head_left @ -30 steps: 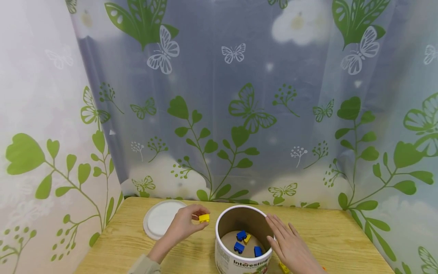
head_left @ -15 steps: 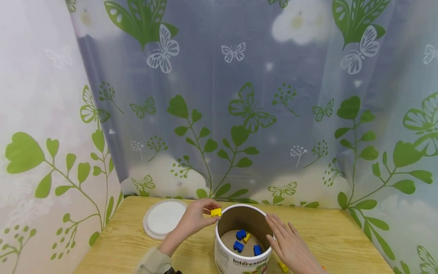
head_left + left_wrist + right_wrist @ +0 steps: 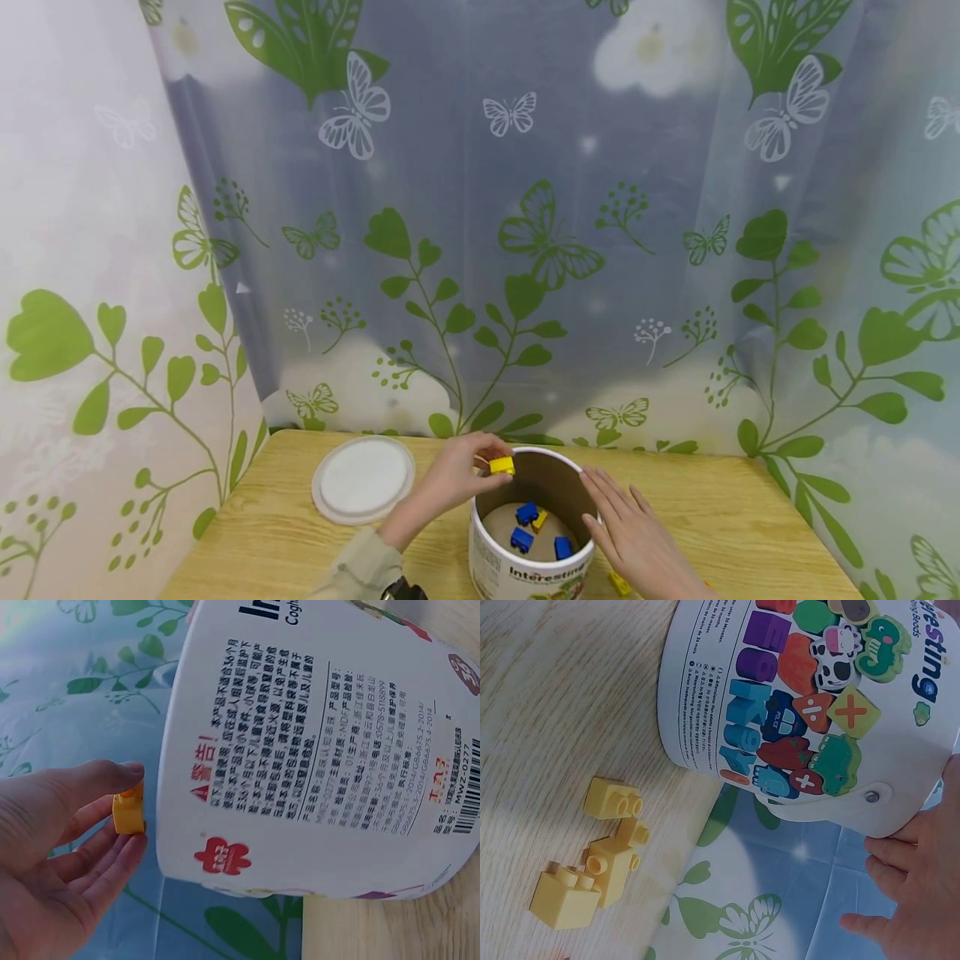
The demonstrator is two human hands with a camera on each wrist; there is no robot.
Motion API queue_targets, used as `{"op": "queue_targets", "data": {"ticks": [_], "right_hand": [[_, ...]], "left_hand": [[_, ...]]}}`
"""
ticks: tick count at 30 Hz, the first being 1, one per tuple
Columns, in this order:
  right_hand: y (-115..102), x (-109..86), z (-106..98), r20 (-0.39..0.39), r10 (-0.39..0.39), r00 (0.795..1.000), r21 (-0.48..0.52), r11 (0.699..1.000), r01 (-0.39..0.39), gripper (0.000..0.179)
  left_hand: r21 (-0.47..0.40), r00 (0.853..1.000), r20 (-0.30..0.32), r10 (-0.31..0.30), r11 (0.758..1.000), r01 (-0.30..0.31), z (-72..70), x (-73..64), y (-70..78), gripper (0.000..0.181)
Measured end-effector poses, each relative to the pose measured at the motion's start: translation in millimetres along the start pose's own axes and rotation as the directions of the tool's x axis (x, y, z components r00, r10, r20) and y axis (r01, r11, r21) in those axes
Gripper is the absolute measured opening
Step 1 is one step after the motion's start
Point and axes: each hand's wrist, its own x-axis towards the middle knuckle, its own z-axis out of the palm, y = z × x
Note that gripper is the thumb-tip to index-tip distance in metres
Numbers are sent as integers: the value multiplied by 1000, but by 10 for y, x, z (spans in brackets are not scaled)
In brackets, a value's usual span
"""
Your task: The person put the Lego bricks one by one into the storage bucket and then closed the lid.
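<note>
A round white lid is set flat at the left of a wooden table, apart from the bucket, whose mouth is thus left uncovered. To its right, a yellow block is pinched between the thumb and fingers of the left hand. The piece is held just above the bucket's left rim; a fingertip grip seems to be chosen because so small a block can hardly be grasped any other way. Inside the upright bucket, three blue blocks and a smaller yellow piece are scattered on the floor, with no order apparent. At the near right, outside the wall, loose yellow blocks are strewn on the wood (mostly hidden from the head view), presumably kept within easy reach. Farthest right, the right hand is laid against the right rim, its fingers extended and nothing gripped; the bucket is probably being steadied that way. A patterned curtain is hung across the far side.
</note>
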Motion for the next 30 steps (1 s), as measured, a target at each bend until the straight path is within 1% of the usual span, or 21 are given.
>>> {"op": "queue_targets", "data": {"ticks": [4, 10, 13, 22, 26, 30], "right_hand": [[0, 5, 6, 4, 2, 1000, 2, 1000, -2, 56], [4, 9, 17, 0, 2, 1000, 6, 1000, -2, 55], [15, 9, 24, 0, 4, 1000, 11, 1000, -4, 55], [23, 13, 40, -2, 12, 1000, 18, 1000, -12, 55], [17, 11, 33, -3, 11, 1000, 17, 1000, -11, 55], [11, 7, 23, -1, 8, 1000, 14, 1000, -8, 55]], "left_hand": [[9, 1000, 7, 4, 1000, -4, 69, 31, -20, 24], [62, 1000, 23, 14, 998, -16, 165, 44, -78, 20], [80, 999, 30, 11, 997, -13, 192, 43, -93, 20], [130, 999, 39, 38, 991, -42, 244, 54, -81, 23], [113, 999, 23, 47, 992, -49, 262, 51, -79, 25], [88, 999, -28, 45, 995, -43, 269, 40, -72, 21]]}}
